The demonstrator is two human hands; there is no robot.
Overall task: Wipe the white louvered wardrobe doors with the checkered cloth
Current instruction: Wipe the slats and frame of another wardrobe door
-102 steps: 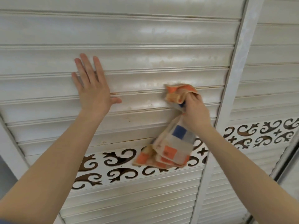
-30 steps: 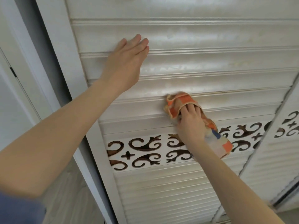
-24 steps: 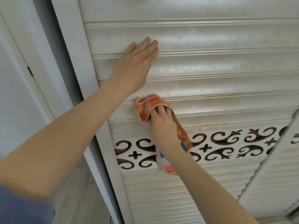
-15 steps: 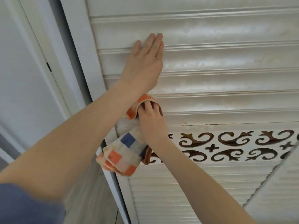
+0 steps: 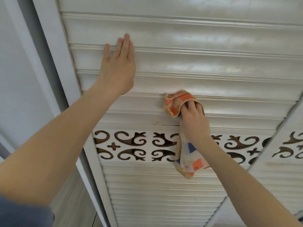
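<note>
We press the checkered cloth (image 5: 177, 104) with our right hand (image 5: 194, 122) bunched around it on a low slat of the wardrobe door (image 5: 213, 66), slats running sideways, while our left hand (image 5: 118, 69) lies flat and open higher up.

- Left hand (image 5: 117, 69) and right hand (image 5: 195, 122): bare, no rings or gloves.
- Both forearms bare.
- Blue-grey sleeve (image 5: 24, 212) on the left upper arm.

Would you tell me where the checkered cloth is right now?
In the head view, the checkered cloth is right of centre, bunched under the right hand against a wide slat, its tail hanging over the scrollwork band.
</note>
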